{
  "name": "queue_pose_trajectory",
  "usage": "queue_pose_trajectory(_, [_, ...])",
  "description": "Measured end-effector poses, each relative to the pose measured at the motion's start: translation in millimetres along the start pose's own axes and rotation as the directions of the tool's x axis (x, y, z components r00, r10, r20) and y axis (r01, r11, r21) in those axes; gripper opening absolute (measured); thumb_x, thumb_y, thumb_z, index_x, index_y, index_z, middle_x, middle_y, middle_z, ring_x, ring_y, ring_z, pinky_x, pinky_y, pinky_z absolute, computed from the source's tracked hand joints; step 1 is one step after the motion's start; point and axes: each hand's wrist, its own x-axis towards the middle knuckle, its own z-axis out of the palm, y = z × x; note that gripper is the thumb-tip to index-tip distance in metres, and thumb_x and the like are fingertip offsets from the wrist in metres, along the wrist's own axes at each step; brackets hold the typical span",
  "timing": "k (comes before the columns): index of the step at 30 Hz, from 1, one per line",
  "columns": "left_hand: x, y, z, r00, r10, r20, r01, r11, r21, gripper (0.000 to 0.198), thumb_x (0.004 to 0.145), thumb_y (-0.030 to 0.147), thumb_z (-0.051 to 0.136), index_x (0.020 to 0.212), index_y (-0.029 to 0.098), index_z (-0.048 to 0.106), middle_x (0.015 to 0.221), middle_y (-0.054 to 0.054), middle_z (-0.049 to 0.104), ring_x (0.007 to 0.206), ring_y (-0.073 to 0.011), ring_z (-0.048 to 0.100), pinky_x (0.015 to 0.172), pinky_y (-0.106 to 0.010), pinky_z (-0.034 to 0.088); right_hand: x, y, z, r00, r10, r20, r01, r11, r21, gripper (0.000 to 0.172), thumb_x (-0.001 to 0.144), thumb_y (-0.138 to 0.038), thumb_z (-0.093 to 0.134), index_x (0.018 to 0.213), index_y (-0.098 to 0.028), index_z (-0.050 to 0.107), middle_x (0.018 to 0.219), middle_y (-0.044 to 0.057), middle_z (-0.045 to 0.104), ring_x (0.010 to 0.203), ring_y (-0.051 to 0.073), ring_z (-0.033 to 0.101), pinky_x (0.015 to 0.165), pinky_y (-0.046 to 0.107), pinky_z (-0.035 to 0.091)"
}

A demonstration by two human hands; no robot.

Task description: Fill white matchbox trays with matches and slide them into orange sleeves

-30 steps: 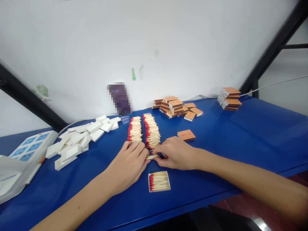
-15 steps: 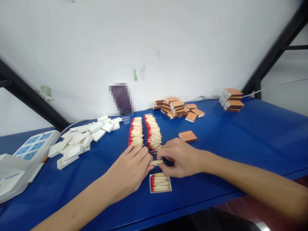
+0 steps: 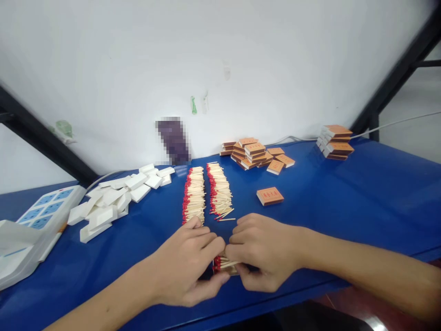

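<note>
Red-headed matches lie in the small white matchbox tray, most of which is hidden under my fingers near the table's front edge. My left hand closes around the tray's left end, thumb on the near side and fingers on the far side. At the other end my right hand is closed with matchsticks between thumb and fingers. Just beyond the hands lie two long rows of matches, a left row and a right row, with a few loose sticks at the right row's near end.
A single orange matchbox lies beyond my right hand. Behind it is a heap of matchboxes, with another stack at the far right. White empty trays are piled on the left, beside a power strip. A wall rises behind the table.
Both hands have come nearer to me, bringing a small bunch of matches from beyond the tray down to it. My fingers now cover most of the tray.
</note>
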Motion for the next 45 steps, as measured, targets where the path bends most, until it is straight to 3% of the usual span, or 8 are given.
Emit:
queue_pose_trajectory(4, [-1, -5, -0.1, 0.997, -0.048, -0.061, 0.046, 0.998, -0.030, 0.021, 0.085, 0.038, 0.057, 0.095, 0.019, 0.055, 0.068, 0.001, 0.062, 0.059, -0.0177, 0.057, 0.074, -0.038, 0.043, 0, 2, 0, 1.000, 0.003, 0.014, -0.003, 1.000, 0.009, 0.010, 0.078, -0.025, 0.054, 0.069, -0.021, 0.052, 0.060, -0.002, 0.058, 0.053, 0.014, 0.047, 0.054, 0.032, 0.028])
queue_pose_trajectory(8, [-3, -11, 1.1, 0.997, -0.070, 0.030, 0.072, 0.996, -0.048, 0.027, 0.081, 0.039, 0.061, 0.098, 0.019, 0.057, 0.073, -0.001, 0.065, 0.061, -0.0195, 0.060, 0.071, -0.037, 0.044, 0, 4, 0, 1.000, 0.025, -0.006, -0.025, 0.999, 0.037, 0.011, 0.079, -0.024, 0.054, 0.068, -0.021, 0.051, 0.059, -0.002, 0.056, 0.054, 0.013, 0.046, 0.054, 0.032, 0.027])
queue_pose_trajectory(14, [-2, -17, -3.4, 0.995, -0.015, 0.101, 0.019, 0.999, -0.032, 0.022, 0.086, 0.038, 0.054, 0.096, 0.019, 0.059, 0.077, -0.003, 0.064, 0.063, -0.0209, 0.059, 0.059, -0.034, 0.043, -1, 6, -1, 0.997, 0.070, -0.038, -0.066, 0.992, 0.109, 0.013, 0.080, -0.023, 0.053, 0.068, -0.021, 0.047, 0.059, -0.003, 0.052, 0.053, 0.012, 0.041, 0.055, 0.030, 0.027])
queue_pose_trajectory(19, [-2, -20, -8.5, 0.995, 0.011, 0.100, -0.011, 1.000, -0.001, 0.020, 0.087, 0.022, 0.044, 0.101, 0.019, 0.058, 0.080, -0.004, 0.064, 0.069, -0.0224, 0.059, 0.063, -0.036, 0.044, -1, 8, -2, 0.997, 0.071, -0.024, -0.067, 0.990, 0.125, 0.014, 0.082, -0.022, 0.053, 0.069, -0.020, 0.048, 0.060, -0.004, 0.052, 0.055, 0.012, 0.041, 0.056, 0.029, 0.028])
queue_pose_trajectory(25, [-3, -22, -4.4, 0.992, 0.007, 0.124, -0.005, 1.000, -0.023, 0.021, 0.089, 0.023, 0.044, 0.104, 0.019, 0.057, 0.084, -0.004, 0.066, 0.072, -0.0226, 0.060, 0.069, -0.037, 0.046, 0, 8, 0, 0.997, 0.071, -0.024, -0.067, 0.989, 0.130, 0.012, 0.083, -0.022, 0.055, 0.072, -0.020, 0.050, 0.061, -0.004, 0.052, 0.056, 0.011, 0.043, 0.057, 0.029, 0.029])
queue_pose_trajectory(36, [-2, -26, -1.0, 0.994, 0.043, 0.099, -0.044, 0.999, 0.005, 0.018, 0.094, 0.026, 0.041, 0.100, 0.019, 0.056, 0.078, -0.004, 0.063, 0.068, -0.0219, 0.059, 0.067, -0.036, 0.045, -1, 11, -3, 0.997, 0.079, -0.020, -0.073, 0.975, 0.208, 0.006, 0.076, -0.020, 0.050, 0.075, -0.021, 0.045, 0.062, -0.004, 0.046, 0.056, 0.012, 0.037, 0.057, 0.029, 0.026])
queue_pose_trajectory(45, [-4, -26, 2.3, 0.997, 0.063, 0.035, -0.063, 0.998, -0.005, 0.027, 0.090, 0.043, 0.055, 0.098, 0.017, 0.059, 0.079, -0.004, 0.063, 0.068, -0.0218, 0.058, 0.068, -0.036, 0.047, -1, 12, -4, 0.993, 0.119, 0.015, -0.119, 0.957, 0.264, 0.009, 0.072, -0.018, 0.049, 0.079, -0.022, 0.045, 0.062, -0.005, 0.044, 0.056, 0.012, 0.035, 0.058, 0.028, 0.026])
